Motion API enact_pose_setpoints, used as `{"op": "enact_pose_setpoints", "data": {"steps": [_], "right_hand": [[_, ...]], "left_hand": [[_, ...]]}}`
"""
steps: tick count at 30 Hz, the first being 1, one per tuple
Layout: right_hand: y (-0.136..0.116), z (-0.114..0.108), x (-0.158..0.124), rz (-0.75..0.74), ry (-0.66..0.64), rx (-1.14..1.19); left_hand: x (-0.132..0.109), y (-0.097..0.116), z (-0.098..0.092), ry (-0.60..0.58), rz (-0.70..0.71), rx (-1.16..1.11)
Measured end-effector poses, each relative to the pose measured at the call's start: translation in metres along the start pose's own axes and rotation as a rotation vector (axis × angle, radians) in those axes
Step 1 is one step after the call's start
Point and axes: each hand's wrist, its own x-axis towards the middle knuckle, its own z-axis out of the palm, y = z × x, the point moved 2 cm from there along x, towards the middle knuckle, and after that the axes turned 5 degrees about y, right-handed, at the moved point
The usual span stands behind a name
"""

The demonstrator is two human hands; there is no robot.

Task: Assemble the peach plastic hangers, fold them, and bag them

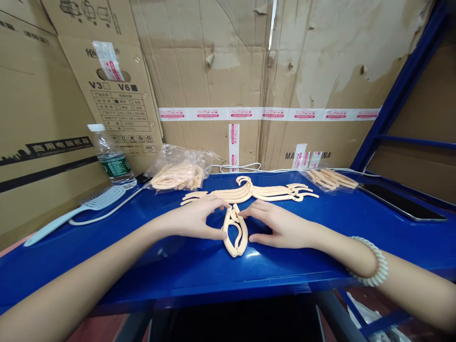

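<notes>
A folded cream plastic hanger (245, 237) lies on the blue table between my two hands, near its front edge. My left hand (199, 217) is at its left side, thumb and fingers apart, fingertips touching or very close to it. From the right, my right hand (274, 223) reaches its upper part with the index fingertip, the thumb apart beside its right edge. Neither hand is wrapped round the hanger. Just behind them lies a stack of unfolded cream hangers (235, 194), hooks pointing to the back.
Behind on the left are a bag of cream parts (178, 176), a water bottle (116, 164) and a pale blue hairbrush (107, 197). At the right are bagged cream pieces (329, 179) and a dark tablet (402, 202). Cardboard (213, 85) walls the back; a white cable runs along it.
</notes>
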Motion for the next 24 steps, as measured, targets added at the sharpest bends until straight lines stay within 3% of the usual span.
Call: {"op": "enact_pose_setpoints", "data": {"steps": [5, 12, 24], "right_hand": [[-0.0002, 0.0005, 0.0003, -0.011, 0.013, 0.001], [0.0032, 0.0045, 0.0013, -0.013, 0.07, 0.027], [0.0061, 0.0079, 0.0025, 0.015, 0.11, 0.083]], "left_hand": [[-0.0044, 0.0029, -0.0037, -0.057, 0.005, -0.064], [-0.003, 0.0051, -0.0029, -0.135, 0.036, 0.082], [-0.0012, -0.0012, -0.0043, -0.154, 0.037, 0.079]]}}
